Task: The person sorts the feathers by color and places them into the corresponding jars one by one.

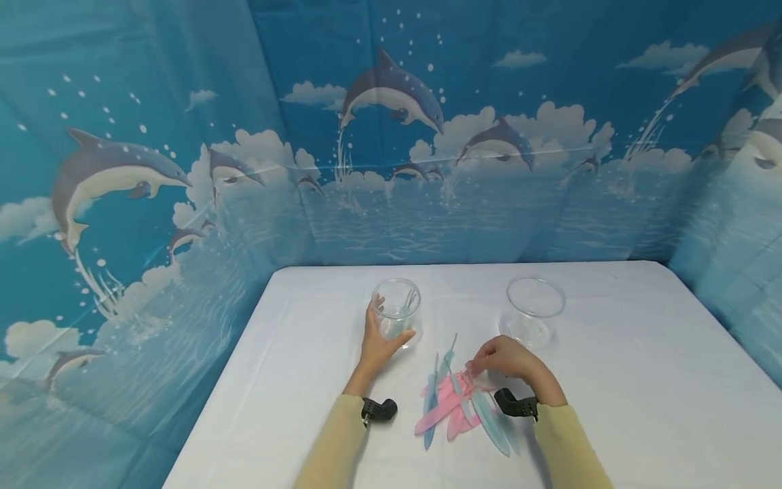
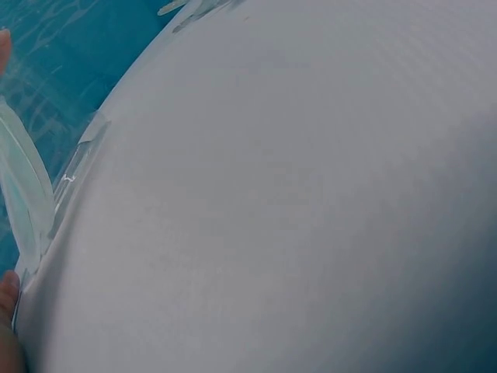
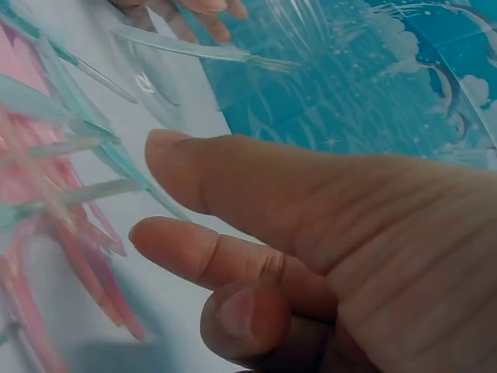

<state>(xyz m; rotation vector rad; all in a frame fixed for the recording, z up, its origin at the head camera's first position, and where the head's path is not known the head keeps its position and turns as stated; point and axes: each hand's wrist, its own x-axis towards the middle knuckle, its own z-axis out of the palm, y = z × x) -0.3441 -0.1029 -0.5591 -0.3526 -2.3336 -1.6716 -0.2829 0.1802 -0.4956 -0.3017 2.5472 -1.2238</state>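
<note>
My left hand [image 1: 380,343] grips a clear glass jar [image 1: 417,326] from its left and near side, thumb and fingers spread round the wall. Inside the jar stands a pale teal feather [image 2: 27,186], seen close in the left wrist view. My right hand [image 1: 510,360] hovers over the quill ends of a loose pile of feathers. Pink feathers [image 1: 435,413], blue feathers [image 1: 430,407] and teal feathers [image 1: 491,422] overlap there. In the right wrist view a gap shows between thumb [image 3: 248,167] and index finger, with nothing in it.
A second clear glass jar [image 1: 535,309] stands behind my right hand. White cloth covers the table [image 1: 641,380]. Past its far edge hangs a blue curtain [image 1: 391,217] printed with dolphins, which also runs along both sides.
</note>
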